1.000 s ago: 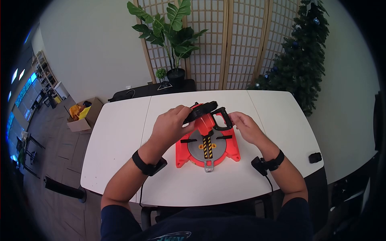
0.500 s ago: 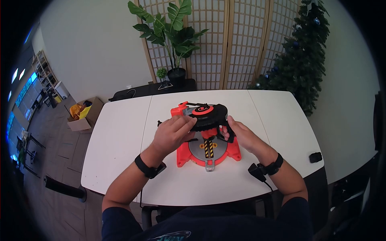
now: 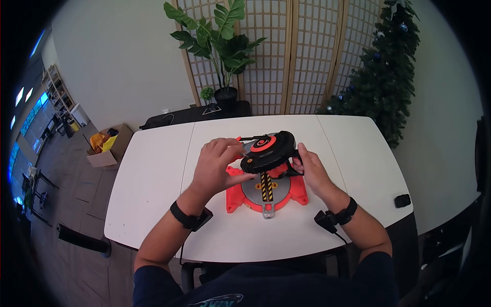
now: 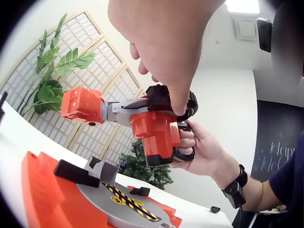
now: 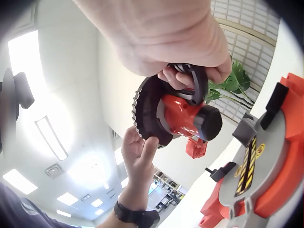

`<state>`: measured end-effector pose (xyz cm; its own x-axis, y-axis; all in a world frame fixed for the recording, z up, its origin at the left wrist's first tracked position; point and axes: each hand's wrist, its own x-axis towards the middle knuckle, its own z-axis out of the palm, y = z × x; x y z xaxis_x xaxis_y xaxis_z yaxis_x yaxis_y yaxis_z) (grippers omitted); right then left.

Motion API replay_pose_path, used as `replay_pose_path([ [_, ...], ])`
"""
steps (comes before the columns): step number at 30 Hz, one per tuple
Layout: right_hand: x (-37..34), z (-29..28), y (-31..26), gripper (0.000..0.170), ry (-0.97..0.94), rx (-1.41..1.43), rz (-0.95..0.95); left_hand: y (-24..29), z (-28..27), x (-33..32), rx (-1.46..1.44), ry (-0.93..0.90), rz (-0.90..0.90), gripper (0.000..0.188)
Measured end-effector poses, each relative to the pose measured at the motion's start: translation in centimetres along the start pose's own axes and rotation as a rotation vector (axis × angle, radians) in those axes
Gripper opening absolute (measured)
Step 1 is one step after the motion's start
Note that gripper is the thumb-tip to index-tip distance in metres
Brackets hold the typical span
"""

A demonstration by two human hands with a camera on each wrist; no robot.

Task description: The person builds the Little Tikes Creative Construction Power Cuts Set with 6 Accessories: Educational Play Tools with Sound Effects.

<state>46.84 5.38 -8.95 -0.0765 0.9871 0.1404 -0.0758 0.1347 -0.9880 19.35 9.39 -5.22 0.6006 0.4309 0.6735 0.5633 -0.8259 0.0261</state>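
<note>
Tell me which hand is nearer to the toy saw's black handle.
Right. The right hand grips the black handle; the left hand is away from it, at the rim of the toothed disc.

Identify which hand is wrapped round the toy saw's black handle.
The right hand: its fingers curl round the handle, while the left hand is at the toothed black disc.

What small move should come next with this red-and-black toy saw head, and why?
Probably slide the left hand from the black toothed disc to the red plastic end block: that block juts out above the red-and-grey base, held by neither hand, while the right hand grips the black loop handle.
</note>
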Motion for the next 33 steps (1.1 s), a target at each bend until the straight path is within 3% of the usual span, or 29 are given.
replay_pose_path([
  [2,0.0,-0.3,-0.1,0.052,0.02,-0.007,-0.013,0.1,-0.4,0.3,-0.028,0.035,-0.137,0.074],
  [3,0.0,-0.5,-0.2,0.051,0.039,-0.014,-0.025,0.2,-0.8,0.3,0.006,-0.015,-0.11,0.083],
  [4,0.1,-0.8,-0.2,0.051,0.039,-0.014,-0.025,-0.1,-0.7,0.2,0.006,-0.015,-0.11,0.083],
  [6,0.4,-1.4,-0.2,0.052,0.106,-0.028,-0.097,-0.8,-0.1,-0.3,-0.156,-0.124,-0.415,0.08],
  [10,0.3,-2.3,-0.9,0.052,0.123,-0.081,-0.132,-1.6,0.3,-1.1,-0.269,-0.288,-0.602,0.073],
  [14,0.1,-2.7,-1.2,0.053,0.094,-0.138,-0.167,-2.7,1.4,-1.8,-0.381,-0.324,-0.58,0.069],
  [19,-0.1,-3.1,-1.2,0.052,0.083,-0.145,-0.217,-2.6,1.3,-1.6,-0.713,-0.397,-0.675,0.052],
  [23,-0.3,-3.7,-1.6,0.053,0.03,-0.222,-0.273,-2.4,1.4,-1.5,-0.737,-0.459,-0.718,0.049],
  [27,-0.4,-3.2,-1.3,0.055,0.005,-0.19,-0.333,-2.3,2.2,-2.2,-0.67,-0.364,-0.645,0.048],
  [33,-1.2,-2.8,-1.9,0.06,0.029,-0.397,-0.444,-1.6,3.2,-2.4,-0.628,-0.249,-0.656,0.046],
])
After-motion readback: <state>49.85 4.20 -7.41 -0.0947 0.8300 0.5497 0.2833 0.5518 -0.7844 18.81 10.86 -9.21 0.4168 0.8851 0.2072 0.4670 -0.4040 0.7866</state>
